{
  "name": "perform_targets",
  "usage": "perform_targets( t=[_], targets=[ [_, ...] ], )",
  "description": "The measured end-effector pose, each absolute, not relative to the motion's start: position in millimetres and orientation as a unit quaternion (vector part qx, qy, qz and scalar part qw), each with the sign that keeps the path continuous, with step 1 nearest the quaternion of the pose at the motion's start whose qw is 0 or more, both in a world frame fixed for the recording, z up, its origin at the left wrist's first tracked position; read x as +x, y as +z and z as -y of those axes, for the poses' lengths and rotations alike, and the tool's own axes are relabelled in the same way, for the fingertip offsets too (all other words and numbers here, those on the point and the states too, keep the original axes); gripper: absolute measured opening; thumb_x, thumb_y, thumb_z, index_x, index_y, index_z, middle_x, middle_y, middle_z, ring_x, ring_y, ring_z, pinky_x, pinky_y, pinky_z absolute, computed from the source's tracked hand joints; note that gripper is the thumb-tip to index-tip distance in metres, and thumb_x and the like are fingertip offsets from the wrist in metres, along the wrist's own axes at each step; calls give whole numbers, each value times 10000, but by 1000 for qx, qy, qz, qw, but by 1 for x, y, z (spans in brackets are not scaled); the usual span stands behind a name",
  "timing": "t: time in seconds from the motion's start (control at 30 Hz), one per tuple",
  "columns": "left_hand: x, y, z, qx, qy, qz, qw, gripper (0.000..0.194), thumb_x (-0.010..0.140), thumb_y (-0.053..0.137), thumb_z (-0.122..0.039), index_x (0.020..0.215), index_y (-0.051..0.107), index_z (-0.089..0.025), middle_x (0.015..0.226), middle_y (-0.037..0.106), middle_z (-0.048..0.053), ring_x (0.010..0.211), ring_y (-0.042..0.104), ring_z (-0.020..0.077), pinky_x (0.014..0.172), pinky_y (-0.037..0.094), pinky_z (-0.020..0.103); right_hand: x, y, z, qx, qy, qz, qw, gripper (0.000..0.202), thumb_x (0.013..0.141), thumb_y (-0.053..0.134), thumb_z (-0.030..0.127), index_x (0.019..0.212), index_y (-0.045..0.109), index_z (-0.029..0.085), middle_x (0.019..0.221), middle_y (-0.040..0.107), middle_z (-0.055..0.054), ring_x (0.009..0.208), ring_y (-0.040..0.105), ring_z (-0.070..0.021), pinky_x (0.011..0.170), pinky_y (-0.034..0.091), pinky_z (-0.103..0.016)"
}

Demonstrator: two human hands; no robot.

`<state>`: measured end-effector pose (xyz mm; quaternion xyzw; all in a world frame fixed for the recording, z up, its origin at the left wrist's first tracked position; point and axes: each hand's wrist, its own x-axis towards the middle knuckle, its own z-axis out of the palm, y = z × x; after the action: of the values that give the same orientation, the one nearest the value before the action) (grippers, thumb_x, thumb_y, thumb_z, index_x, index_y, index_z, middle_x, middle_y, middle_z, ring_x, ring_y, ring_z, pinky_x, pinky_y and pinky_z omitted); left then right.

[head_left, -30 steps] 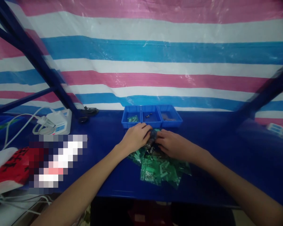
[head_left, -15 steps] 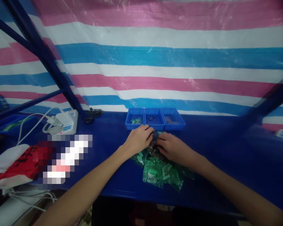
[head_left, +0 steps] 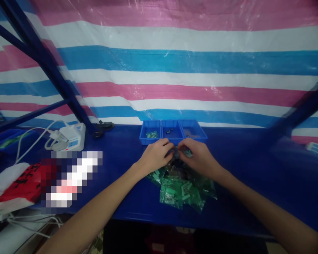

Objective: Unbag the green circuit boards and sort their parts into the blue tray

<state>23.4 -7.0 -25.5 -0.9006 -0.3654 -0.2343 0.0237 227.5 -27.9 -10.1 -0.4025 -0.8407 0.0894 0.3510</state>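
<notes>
My left hand (head_left: 159,153) and my right hand (head_left: 198,155) meet close together just in front of the blue bins. Fingers of both are closed in a pinch on what looks like a small clear plastic bag, mostly hidden by the fingers. Under and in front of them lies a pile of green-tinted plastic bags (head_left: 171,194) with small pale parts inside. Darker brownish pieces show in the pile right below my fingertips, too dim to name.
Three joined blue bins stand behind my hands: the left bin (head_left: 151,142) holds a small bag, the middle bin (head_left: 172,138) a few dark bits, the right bin (head_left: 193,137) flat pieces. A white power strip (head_left: 76,135) and red-and-white packaging (head_left: 26,181) lie left.
My right hand has lifted slightly and drawn nearer my left, its fingers now curled into a pinch. The bag pile stays in place. The view has shifted a little.
</notes>
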Motion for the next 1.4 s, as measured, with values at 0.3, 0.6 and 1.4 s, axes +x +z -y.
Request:
perform_targets(
  t=[0.3,0.6,1.4],
  targets=[
    [24,-26,8,-897,-274,346,33,164,990,529,-303,981,624,-170,963,616,51,937,616,192,749,529,301,224,-13,28,-427,206,781,405,77,911,564,215,928,637,197,822,703,-16,707,629,-150,603,441,-253],
    [25,-25,8,-891,-308,335,16,233,1016,505,-375,1006,619,-172,961,613,40,918,615,173,780,527,301,228,-12,23,-429,245,768,407,113,910,582,251,921,683,201,843,742,-24,751,679,-175,640,479,-280],
    [25,-18,14,-885,-318,340,18,280,1054,336,-266,1025,589,-152,964,595,69,832,593,160,707,507,289,225,-15,27,-426,214,773,418,144,909,647,323,1003,687,221,879,759,-30,775,705,-195,639,510,-297]
  ],
)
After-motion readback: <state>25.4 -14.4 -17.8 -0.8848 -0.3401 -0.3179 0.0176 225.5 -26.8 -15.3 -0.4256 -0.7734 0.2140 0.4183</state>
